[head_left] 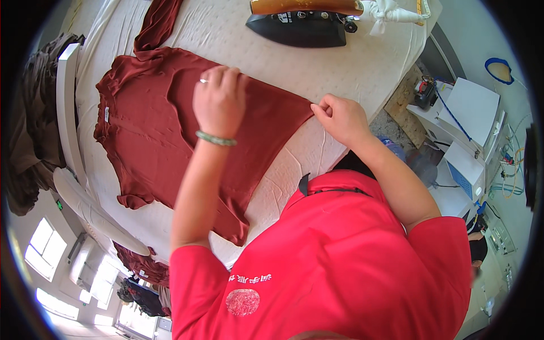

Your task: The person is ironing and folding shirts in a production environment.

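Note:
A dark red silky blouse [150, 124] lies spread on the padded pressing table [272, 73], its gathered neckline toward the left and its hem toward my right. One sleeve stretches away to the far edge of the view. My left hand [220, 105], with a ring and a green bracelet, is closed at the blouse's far side edge; its fingertips are partly hidden. At the hem's far corner, my right hand [341, 120] pinches the fabric between thumb and fingers. Creases run across the body of the blouse.
A black iron [297, 28] with a brown handle rests at the far side of the table. Dark clothes [37, 113] hang at the left beside a white padded arm board [99, 212]. White machines [464, 113] stand at the right.

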`<state>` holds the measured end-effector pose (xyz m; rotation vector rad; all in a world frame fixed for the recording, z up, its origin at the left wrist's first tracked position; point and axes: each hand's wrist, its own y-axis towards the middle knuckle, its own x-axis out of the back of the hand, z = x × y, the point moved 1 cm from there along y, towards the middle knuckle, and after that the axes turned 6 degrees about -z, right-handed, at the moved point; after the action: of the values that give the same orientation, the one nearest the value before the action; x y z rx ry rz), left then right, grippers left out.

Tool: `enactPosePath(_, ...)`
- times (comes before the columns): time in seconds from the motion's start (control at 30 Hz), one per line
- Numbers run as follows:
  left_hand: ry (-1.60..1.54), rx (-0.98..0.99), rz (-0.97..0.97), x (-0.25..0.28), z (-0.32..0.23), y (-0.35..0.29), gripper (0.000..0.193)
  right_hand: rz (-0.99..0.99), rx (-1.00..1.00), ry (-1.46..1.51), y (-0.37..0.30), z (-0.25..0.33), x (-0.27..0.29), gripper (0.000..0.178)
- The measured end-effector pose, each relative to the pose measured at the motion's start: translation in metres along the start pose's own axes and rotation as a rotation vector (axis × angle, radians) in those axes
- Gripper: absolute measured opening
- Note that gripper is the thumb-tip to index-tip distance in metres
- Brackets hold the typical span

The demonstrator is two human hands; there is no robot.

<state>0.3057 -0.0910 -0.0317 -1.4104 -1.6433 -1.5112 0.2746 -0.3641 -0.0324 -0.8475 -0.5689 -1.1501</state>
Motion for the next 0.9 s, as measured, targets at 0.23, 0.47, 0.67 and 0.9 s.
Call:
enactPosePath(0.23,0.087,0.257,-0.149,-0.026,-0.041,-0.032,0.045,0.025,0.087,0.152,-0.012,0.001,0.013,0.026)
enactPosePath(0.47,0.189,0.346,-0.021,-0.019,-0.081,-0.037,0.082,-0.029,0.114,-0.018,-0.006,-0.004,0.007,0.026)
enactPosePath(0.67,0.071,0.439,0.08,-0.027,-0.096,-0.045,0.1,-0.039,0.33,-0.212,0.022,0.018,0.03,0.019)
enactPosePath(0.9,0.048,0.437,0.035,-0.029,-0.115,-0.046,0.117,-0.494,0.629,-0.492,0.141,0.079,0.076,0.03)
